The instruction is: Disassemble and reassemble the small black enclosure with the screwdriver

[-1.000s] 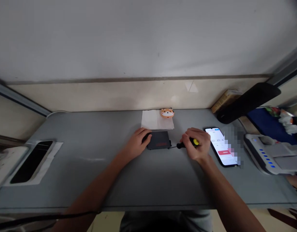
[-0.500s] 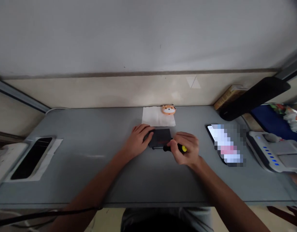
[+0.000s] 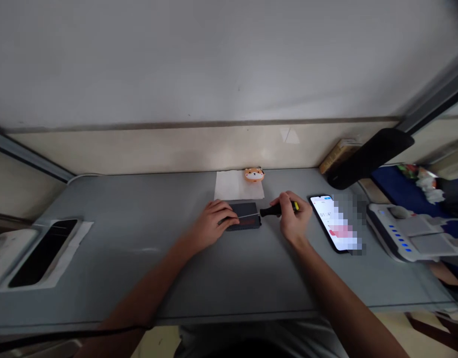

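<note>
A dark, flat rectangular box (image 3: 244, 223) lies on the grey table in front of me. My left hand (image 3: 215, 220) grips its left end, fingers over the top. In my right hand (image 3: 295, 215) is a screwdriver (image 3: 272, 211) with a black and yellow handle, held just right of the box. Its thin metal shaft points left across the box's top, and the tip reaches my left fingertips. Whether the tip touches the box or the fingers, I cannot tell.
Behind the box, an orange animal-faced case (image 3: 254, 174) sits on white paper (image 3: 229, 186). A lit phone (image 3: 331, 223) lies right, near a black cylinder (image 3: 370, 158) and a white power strip (image 3: 395, 233). Another phone (image 3: 44, 253) rests on paper at left.
My right hand has moved up and right with the screwdriver, from the box's front right edge to its right side. The shaft now lies across the top. The camera view has shifted slightly.
</note>
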The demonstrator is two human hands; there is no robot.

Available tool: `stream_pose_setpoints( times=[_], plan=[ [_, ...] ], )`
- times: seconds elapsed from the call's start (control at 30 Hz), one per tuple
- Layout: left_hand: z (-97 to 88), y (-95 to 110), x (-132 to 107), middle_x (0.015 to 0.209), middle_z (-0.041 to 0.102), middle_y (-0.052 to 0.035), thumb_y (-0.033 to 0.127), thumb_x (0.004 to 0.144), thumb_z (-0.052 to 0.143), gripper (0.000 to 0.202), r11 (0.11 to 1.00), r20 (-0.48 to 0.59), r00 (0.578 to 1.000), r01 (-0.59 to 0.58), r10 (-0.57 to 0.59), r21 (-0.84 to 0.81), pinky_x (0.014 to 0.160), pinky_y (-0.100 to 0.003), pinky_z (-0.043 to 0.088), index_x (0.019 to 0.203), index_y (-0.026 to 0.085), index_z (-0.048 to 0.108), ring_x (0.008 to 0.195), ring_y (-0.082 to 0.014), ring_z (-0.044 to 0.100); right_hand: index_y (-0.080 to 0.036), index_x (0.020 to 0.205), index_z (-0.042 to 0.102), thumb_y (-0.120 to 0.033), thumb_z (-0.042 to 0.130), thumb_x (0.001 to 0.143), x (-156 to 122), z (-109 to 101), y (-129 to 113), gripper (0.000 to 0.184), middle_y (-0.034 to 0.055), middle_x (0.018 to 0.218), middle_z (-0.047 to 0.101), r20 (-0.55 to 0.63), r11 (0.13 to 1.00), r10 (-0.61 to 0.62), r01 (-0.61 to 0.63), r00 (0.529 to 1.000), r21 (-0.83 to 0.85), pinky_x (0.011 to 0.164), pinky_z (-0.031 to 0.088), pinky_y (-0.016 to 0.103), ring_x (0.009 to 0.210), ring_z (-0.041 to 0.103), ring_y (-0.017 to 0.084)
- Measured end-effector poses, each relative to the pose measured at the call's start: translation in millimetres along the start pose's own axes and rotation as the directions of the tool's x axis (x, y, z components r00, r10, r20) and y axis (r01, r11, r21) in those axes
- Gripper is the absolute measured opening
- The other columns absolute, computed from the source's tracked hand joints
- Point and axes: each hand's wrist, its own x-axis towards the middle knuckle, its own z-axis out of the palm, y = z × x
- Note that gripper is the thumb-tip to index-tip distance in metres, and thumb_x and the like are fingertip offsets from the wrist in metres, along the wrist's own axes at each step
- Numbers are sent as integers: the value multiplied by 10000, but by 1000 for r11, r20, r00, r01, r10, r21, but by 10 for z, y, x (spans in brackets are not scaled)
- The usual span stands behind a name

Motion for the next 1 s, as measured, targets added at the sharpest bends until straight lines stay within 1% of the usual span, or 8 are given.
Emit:
stream_pose_setpoints(
  times=[0.2,0.43,0.6,0.77,0.8,0.87,0.93,1.0],
  plan=[
    [-121,-248,159,812,706,-21,401,974,671,232,981,-137,974,191,-183,45,853,-367,546,824,246,760,826,-199,651,-218,529,622,-489,588,800,105,21,123,384,-24,473,508,-123,963,252,-236,960,132,421,341,259,435,438,118],
    [-91,-502,542,825,696,-29,324,897,758,162,953,-90,961,271,-260,139,859,-359,532,766,229,766,852,-207,662,-213,534,613,-491,592,721,211,24,262,335,-23,466,526,-243,882,445,-375,862,284,409,343,259,435,438,118],
    [-114,-546,570,872,701,-40,337,903,732,153,946,-86,955,293,-284,136,882,-352,536,811,221,769,884,-213,669,-209,552,616,-476,594,719,228,-2,266,315,-14,511,566,-254,870,465,-385,848,309,428,355,259,463,460,118],
    [-173,-284,391,886,690,-44,379,1008,530,274,930,-91,939,342,-332,135,859,-338,541,970,221,750,881,-208,663,-201,545,618,-476,586,707,265,-55,208,321,-8,518,572,-280,880,449,-366,848,304,433,347,263,449,450,113],
    [-153,-188,330,890,684,-41,396,1015,508,287,930,-42,939,344,-342,130,843,-338,546,1026,224,738,856,-205,662,-199,545,620,-474,585,707,272,-65,198,321,-7,521,574,-290,883,444,-359,848,301,435,344,263,448,448,112],
    [-77,4,202,969,677,-48,458,977,573,311,931,37,938,336,-344,141,837,-361,556,1158,239,698,862,-219,668,-199,548,621,-476,581,712,283,-81,180,325,-7,519,569,-304,894,427,-348,852,281,441,342,265,451,448,114],
    [19,145,89,1134,645,-79,484,945,616,373,925,51,931,350,-361,148,860,-394,567,1230,248,667,946,-246,675,-203,554,618,-477,572,725,284,-89,163,327,-9,509,556,-308,910,402,-339,862,239,448,342,269,457,456,121],
    [95,201,11,1171,619,-92,469,946,616,382,912,29,916,394,-400,117,907,-427,567,1255,249,657,1010,-267,674,-208,552,613,-478,556,736,274,-89,144,332,-12,494,535,-308,925,375,-331,875,185,451,340,270,462,456,126]
  ],
)
